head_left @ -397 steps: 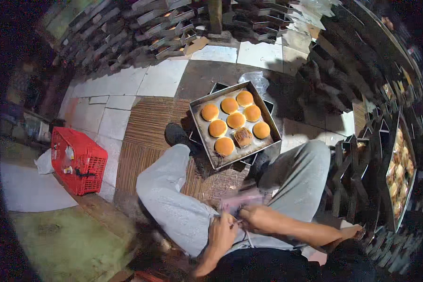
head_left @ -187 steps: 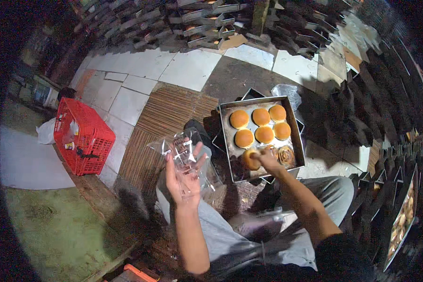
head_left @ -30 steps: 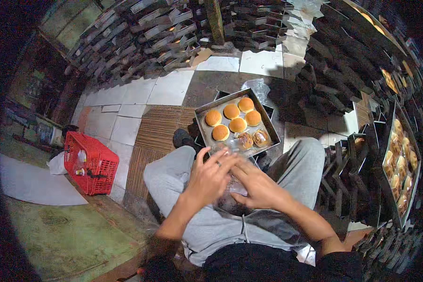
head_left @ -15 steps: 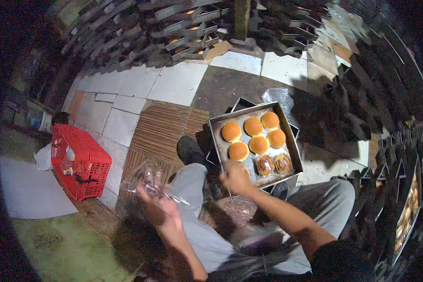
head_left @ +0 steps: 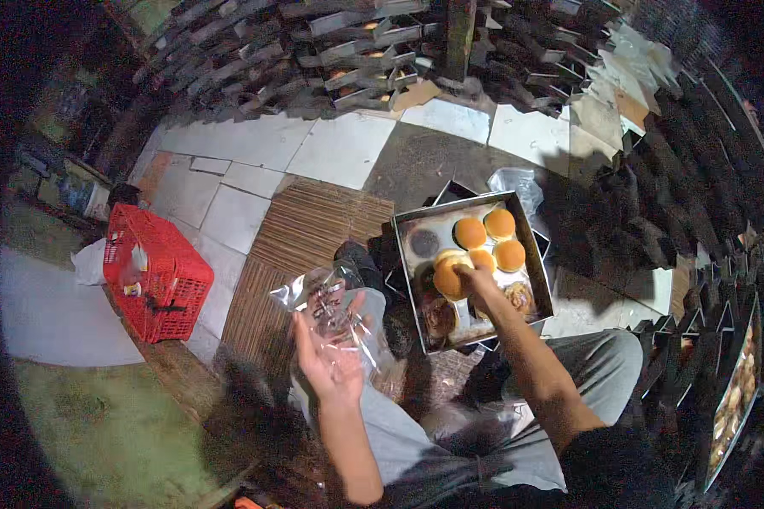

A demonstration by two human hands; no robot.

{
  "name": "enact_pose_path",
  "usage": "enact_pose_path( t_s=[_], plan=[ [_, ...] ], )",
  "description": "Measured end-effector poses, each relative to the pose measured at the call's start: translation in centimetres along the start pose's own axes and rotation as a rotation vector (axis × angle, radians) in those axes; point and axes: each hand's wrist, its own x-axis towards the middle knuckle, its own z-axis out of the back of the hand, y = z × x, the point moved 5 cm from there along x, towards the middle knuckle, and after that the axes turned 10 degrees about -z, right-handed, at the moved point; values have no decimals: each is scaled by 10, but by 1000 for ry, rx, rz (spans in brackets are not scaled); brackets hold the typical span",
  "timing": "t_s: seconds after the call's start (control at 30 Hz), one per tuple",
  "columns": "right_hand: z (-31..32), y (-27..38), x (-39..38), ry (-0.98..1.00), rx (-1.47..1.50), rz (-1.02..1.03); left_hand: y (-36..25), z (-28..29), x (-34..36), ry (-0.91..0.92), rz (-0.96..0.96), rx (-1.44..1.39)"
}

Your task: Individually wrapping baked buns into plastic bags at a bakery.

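A square metal baking tray [head_left: 475,208] sits tilted in front of me, holding several round golden buns [head_left: 470,232]. My right hand [head_left: 482,290] reaches into it, fingers closed on a golden bun [head_left: 451,280]; a second bun edge shows right behind that one, and I cannot tell whether it is gripped too. Swirl-topped buns [head_left: 518,297] lie along the near side, partly hidden by my right hand and arm. To the left, my left hand [head_left: 335,365] is palm up with fingers spread, holding a clear plastic bag [head_left: 324,310] with dark print.
A red plastic crate [head_left: 157,276] stands on the left. Stacked dark trays [head_left: 356,64] line the back, and more rise on the right beside a tray of baked goods [head_left: 733,399]. Another clear plastic bag [head_left: 518,187] lies behind the baking tray.
My right hand has moved from the tray's near left corner inward and closed on a bun. The far left bun has left its spot, baring a dark round mark. My left hand and bag shifted right.
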Motion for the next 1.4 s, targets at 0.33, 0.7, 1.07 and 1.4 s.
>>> enact_pose_path(
  t_s=[0.33,0.7,1.07,1.4],
  plan=[
    [-50,44,-308,519,27,132,21,29,-51,-114,83,-63],
    [-161,16,-401,260,-1131,1028,46,81,-98,5,81,-216],
    [-144,28,-392,104,-891,712,78,33,-94,-26,142,-129],
    [-143,68,-405,229,-480,988,-58,33,-186,33,134,30]
  ],
)
